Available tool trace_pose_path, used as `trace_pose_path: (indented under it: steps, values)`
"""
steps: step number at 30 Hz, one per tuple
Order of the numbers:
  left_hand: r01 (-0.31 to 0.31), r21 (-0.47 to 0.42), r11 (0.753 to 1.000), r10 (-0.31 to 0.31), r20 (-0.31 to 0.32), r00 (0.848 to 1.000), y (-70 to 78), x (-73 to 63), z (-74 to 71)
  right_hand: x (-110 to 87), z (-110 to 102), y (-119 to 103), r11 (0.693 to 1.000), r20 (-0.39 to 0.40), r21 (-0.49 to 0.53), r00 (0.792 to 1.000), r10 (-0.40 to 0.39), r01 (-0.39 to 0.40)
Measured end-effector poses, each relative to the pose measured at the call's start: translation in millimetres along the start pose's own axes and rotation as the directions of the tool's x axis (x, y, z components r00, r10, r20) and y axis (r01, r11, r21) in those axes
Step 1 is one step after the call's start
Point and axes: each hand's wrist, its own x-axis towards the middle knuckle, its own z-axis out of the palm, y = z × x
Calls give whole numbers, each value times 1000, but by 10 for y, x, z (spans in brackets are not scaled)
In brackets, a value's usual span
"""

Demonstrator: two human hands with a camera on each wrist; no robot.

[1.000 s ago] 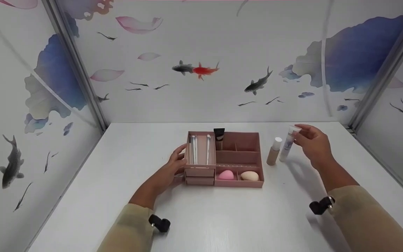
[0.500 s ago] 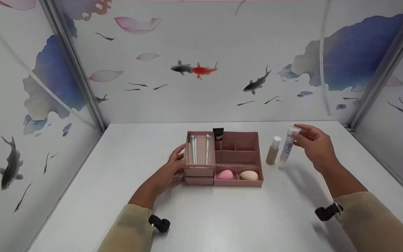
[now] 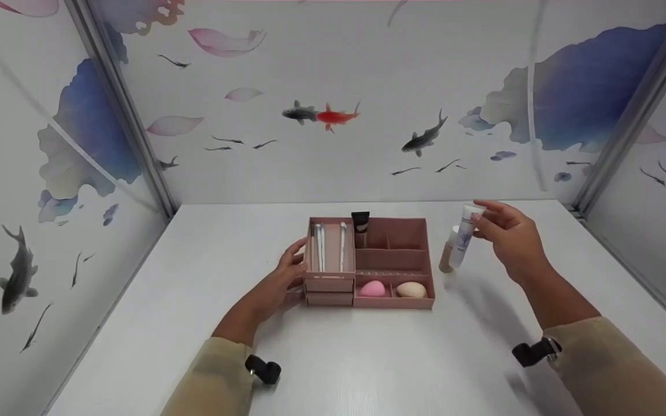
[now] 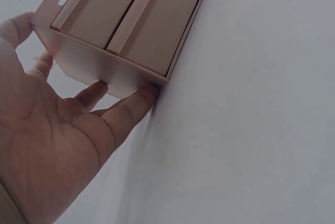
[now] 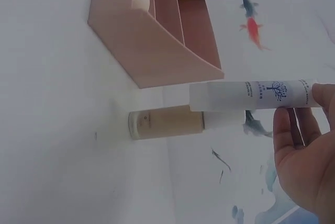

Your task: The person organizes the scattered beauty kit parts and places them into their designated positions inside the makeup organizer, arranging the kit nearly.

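Observation:
My left hand [image 3: 280, 283] rests against the left side of a pink makeup organizer [image 3: 391, 261]. In the left wrist view its spread fingertips touch the side wall, beside two closed drawers [image 4: 157, 25]. My right hand [image 3: 519, 245] pinches the upper end of a white squeeze tube [image 3: 464, 234] with a blue tree print, held tilted above the table. The tube partly hides a foundation bottle [image 5: 167, 122] with a white cap, which stands on the table to the organizer's right.
Thin white-handled brushes [image 3: 321, 248] lie in the organizer's left top tray. A black-capped tube [image 3: 361, 228] stands in a back compartment. A pink sponge [image 3: 373, 288] and a beige sponge [image 3: 411, 289] sit in the front compartments. A printed wall [image 3: 333, 167] borders the white table [image 3: 367, 358].
My right hand first lifts the white tube off the table, then carries it left, in front of the foundation bottle. The left hand and the organizer stay in place.

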Motion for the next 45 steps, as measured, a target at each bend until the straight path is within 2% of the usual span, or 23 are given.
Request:
trace_pose_path:
  steps: [9,16,23,31,45]
  values:
    - [0,-13,1000,0,-2,1000,2,-8,1,20,228,-126,999,38,37,999,-2,1]
    - [-5,-12,1000,5,19,1000,7,15,0,63,429,-192,995,85,89,995,-55,47]
    - [-4,-12,1000,4,12,1000,7,34,8,81,535,-259,991,104,117,991,-83,70]
    - [8,-16,1000,-8,6,1000,3,30,-2,120,662,-333,992,115,119,992,-49,36]
    - [-17,8,1000,17,10,1000,-26,21,-10,373,1025,-340,979,117,201,992,-48,23]
